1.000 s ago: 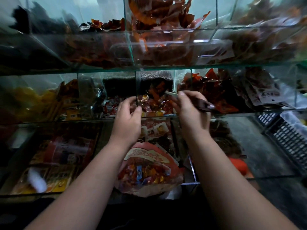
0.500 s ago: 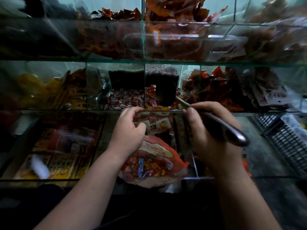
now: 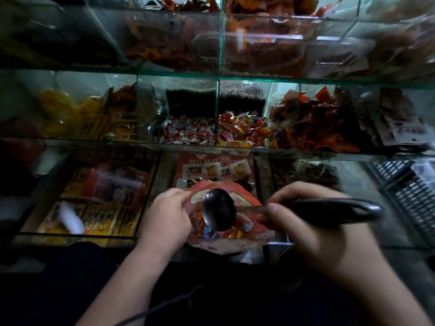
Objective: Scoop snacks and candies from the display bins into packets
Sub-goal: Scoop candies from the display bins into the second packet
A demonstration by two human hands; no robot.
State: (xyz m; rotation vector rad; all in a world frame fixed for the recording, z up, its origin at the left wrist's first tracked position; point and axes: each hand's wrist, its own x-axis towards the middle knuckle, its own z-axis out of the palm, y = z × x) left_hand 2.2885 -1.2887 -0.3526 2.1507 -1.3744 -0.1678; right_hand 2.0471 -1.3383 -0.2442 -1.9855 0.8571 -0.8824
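Down from the candy bin comes the ladle, both hands lower than half a second ago. Its bowl now hangs over the mouth of the packet, which sits between the hands in front of the lowest shelf. That packet looks like thin, floppy film, light and saggy, best held at the rim. The wrapped candies inside likely slide easily. Left hand pinches the left rim, fingers curled. Right hand wraps the stiff handle, thumb along the top, wrist roughly level.
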